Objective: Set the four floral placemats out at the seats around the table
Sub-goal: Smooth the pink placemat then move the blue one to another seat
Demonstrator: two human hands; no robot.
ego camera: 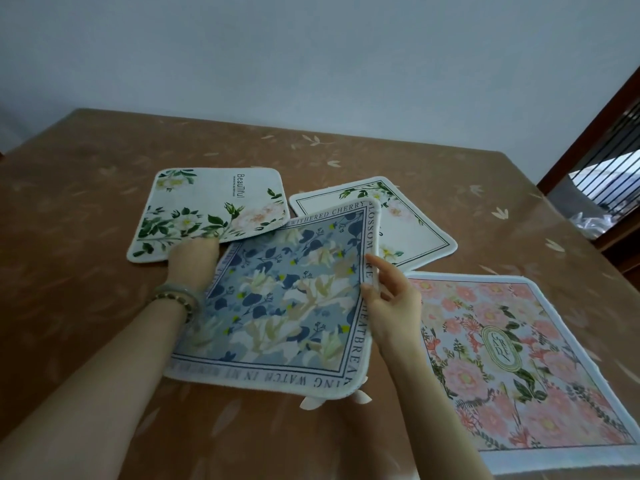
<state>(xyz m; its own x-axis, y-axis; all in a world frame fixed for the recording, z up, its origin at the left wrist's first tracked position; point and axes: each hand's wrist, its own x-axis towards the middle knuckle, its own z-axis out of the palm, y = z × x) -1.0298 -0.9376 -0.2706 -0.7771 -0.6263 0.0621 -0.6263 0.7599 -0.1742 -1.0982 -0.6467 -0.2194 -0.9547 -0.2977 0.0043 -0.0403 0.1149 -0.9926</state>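
Observation:
A blue floral placemat [287,299] with a lettered border is lifted off the table, tilted toward me. My left hand [192,265] grips its left edge, fingers tucked under it. My right hand [388,296] pinches its right edge. Behind it on the left lies a white placemat with green leaves and pale roses [207,209]. Behind on the right lies a white placemat with a thin dark frame line [412,223], partly hidden by the blue one. A pink floral placemat [512,362] lies flat at the near right.
The table [86,237] wears a brown cloth with pale leaf print under a shiny cover. A plain wall stands behind its far edge. At the far right is a dark wooden frame with black bars [602,174].

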